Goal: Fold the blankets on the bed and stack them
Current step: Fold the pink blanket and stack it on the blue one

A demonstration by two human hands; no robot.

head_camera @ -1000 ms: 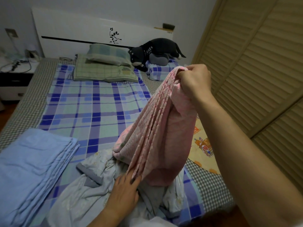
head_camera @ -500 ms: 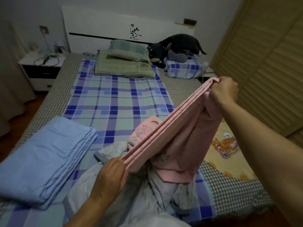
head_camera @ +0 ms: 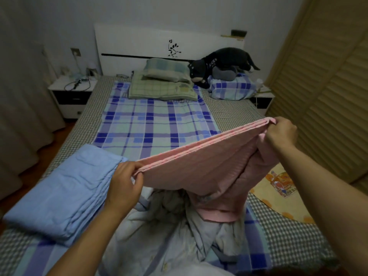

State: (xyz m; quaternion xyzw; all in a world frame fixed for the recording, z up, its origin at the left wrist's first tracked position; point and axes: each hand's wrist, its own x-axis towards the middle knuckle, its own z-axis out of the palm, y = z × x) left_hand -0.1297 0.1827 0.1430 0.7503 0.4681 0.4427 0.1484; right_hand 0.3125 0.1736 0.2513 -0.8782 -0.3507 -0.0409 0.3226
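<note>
A pink blanket (head_camera: 201,168) is stretched in the air above the foot of the bed, doubled into several layers. My left hand (head_camera: 125,182) pinches its lower left corner. My right hand (head_camera: 280,132) grips the upper right corner, held higher and further away. The blanket's loose end hangs down between my hands. Under it lies a crumpled pale grey-blue blanket (head_camera: 169,232). A folded light blue blanket (head_camera: 61,194) lies flat on the bed at the left.
The bed (head_camera: 155,124) has a blue plaid sheet, pillows (head_camera: 165,82) and a dark plush toy (head_camera: 221,62) at the headboard. A yellow cartoon cloth (head_camera: 278,190) lies at the right edge. A louvred wardrobe (head_camera: 328,86) stands right, a nightstand (head_camera: 69,94) left.
My left hand slid along the pink blanket's edge and pulled left and up. The right hand moved out to the right. The bunched blanket now spans taut between them.
</note>
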